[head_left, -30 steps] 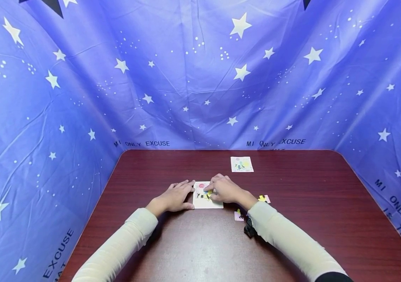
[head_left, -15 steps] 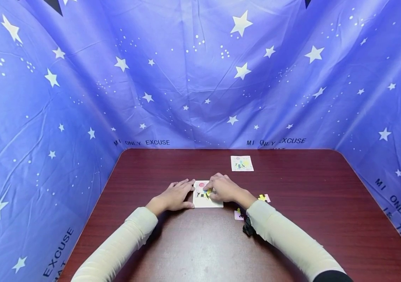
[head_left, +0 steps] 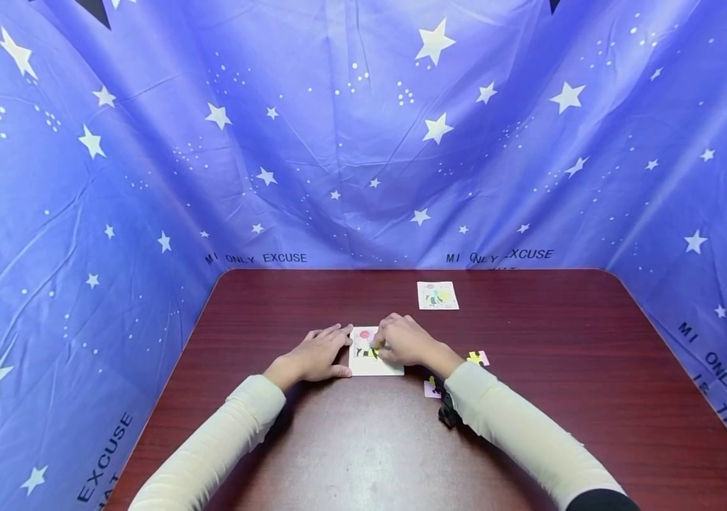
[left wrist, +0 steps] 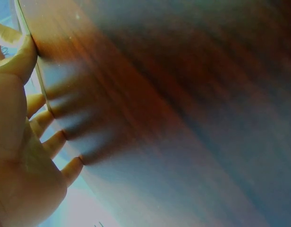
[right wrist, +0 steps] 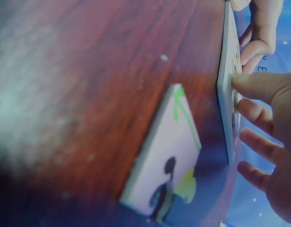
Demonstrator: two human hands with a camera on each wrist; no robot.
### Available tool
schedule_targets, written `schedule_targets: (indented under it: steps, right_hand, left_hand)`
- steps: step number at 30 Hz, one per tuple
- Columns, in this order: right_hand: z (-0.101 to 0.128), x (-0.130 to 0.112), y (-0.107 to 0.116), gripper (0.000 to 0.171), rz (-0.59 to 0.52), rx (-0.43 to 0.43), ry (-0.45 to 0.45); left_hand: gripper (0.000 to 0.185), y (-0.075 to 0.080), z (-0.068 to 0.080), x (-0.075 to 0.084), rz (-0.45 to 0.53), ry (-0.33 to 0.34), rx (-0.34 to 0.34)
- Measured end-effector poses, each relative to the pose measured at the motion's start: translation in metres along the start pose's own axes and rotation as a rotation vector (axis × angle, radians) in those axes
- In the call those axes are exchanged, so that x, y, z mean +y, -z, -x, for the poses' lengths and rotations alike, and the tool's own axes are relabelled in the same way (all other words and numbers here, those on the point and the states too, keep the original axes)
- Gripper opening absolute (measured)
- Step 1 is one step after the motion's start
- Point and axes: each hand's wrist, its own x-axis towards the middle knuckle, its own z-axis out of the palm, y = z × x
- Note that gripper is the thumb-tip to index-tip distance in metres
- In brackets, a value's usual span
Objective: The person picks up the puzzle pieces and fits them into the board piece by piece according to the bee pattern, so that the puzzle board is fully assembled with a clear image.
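A white puzzle board lies on the table in the head view, with a partly assembled picture of puzzle pieces in its recess. My left hand rests along the board's left edge, fingers spread. In the left wrist view its fingertips touch the board's side. My right hand is over the right part of the board, fingertips on the pieces. The right wrist view shows the thumb straight against the board, the other fingers loosely extended. Whether a piece lies between thumb and fingertip is hidden.
A loose pink-and-yellow puzzle piece lies right of the right wrist. Another loose piece is near the right cuff. A printed picture card lies farther back on the dark red table. Blue star-patterned cloth hangs around it.
The right hand's fingertips have drawn slightly closer together and shifted a little right on the board. The left hand, board and loose pieces stay where they were.
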Motion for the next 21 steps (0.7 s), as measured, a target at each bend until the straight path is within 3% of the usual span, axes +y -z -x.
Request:
schedule_targets:
  steps: [7, 12, 21]
  right_hand:
    - [0.001, 0.000, 0.001, 0.015, 0.034, 0.000, 0.029]
    - [0.005, 0.003, 0.004, 0.021, -0.013, -0.025, 0.024]
    - [0.020, 0.015, 0.013, 0.023, -0.076, 0.023, -0.003]
  left_hand:
    - [0.066, 0.000, 0.000, 0.000, 0.004, 0.005, 0.000]
    - [0.068, -0.002, 0.000, 0.000, -0.007, 0.011, -0.006]
    - [0.067, -0.001, -0.001, 0.000, 0.001, 0.010, 0.003]
